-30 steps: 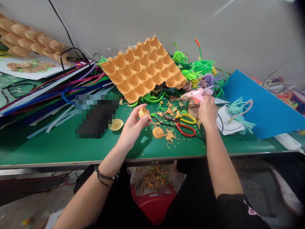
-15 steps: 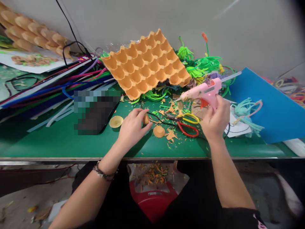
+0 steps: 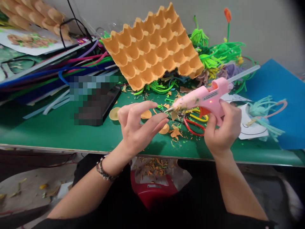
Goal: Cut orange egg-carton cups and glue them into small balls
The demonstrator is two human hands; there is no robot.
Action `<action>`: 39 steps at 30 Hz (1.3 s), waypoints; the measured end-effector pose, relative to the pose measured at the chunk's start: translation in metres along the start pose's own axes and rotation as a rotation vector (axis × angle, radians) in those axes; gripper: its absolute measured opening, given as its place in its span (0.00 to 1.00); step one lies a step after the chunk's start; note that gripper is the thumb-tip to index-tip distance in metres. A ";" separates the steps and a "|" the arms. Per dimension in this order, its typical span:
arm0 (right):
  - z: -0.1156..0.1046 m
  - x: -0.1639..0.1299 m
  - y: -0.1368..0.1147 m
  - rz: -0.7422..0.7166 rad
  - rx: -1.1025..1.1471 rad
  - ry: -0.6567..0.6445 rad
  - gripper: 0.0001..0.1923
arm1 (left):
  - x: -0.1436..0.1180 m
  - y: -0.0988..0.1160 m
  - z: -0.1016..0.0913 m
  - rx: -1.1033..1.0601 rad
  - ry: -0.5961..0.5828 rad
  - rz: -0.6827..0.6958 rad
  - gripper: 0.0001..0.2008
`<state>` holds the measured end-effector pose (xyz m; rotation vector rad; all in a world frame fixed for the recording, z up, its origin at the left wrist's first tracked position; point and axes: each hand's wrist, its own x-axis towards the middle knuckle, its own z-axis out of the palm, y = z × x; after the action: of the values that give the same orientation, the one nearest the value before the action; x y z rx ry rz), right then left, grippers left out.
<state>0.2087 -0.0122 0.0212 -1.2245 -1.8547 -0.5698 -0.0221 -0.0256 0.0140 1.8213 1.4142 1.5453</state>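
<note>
Glue gun (image 3: 207, 97): shifted leftward since earlier frame; in front of egg tray (image 3: 152, 52); nozzle leftward, slightly down, long axis rising rightward; smooth pink plastic, debris-flecked.
Right hand (image 3: 223, 127): wrapped round handle.
Left hand (image 3: 137, 125): thumb, forefinger parted near nozzle; contact unclear.
Egg tray: dimpled pulp, ragged-edged.

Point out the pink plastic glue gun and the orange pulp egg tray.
Pink plastic glue gun (image 3: 209, 98): head view, side of its body.
Orange pulp egg tray (image 3: 152, 48): head view, among its central cups.

Pink glue gun (image 3: 211, 96), held in right fingers (image 3: 229, 111), nozzle (image 3: 169, 109) angled down leftward, translucent stick (image 3: 245, 73) protruding behind
</note>
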 end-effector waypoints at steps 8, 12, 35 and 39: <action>0.001 0.001 -0.002 0.003 0.032 -0.038 0.22 | 0.002 -0.003 0.001 0.117 0.060 0.055 0.05; 0.000 0.001 -0.003 -0.002 0.008 -0.055 0.22 | 0.000 -0.006 0.004 0.213 0.094 0.182 0.04; 0.004 0.004 0.004 -0.092 0.022 -0.009 0.21 | 0.005 -0.017 0.012 0.578 0.382 0.752 0.04; 0.004 0.004 0.005 -0.085 0.020 -0.002 0.20 | 0.005 -0.016 0.012 0.588 0.387 0.760 0.04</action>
<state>0.2110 -0.0050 0.0219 -1.1374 -1.9168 -0.5949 -0.0187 -0.0108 0.0001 2.7593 1.5482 2.0730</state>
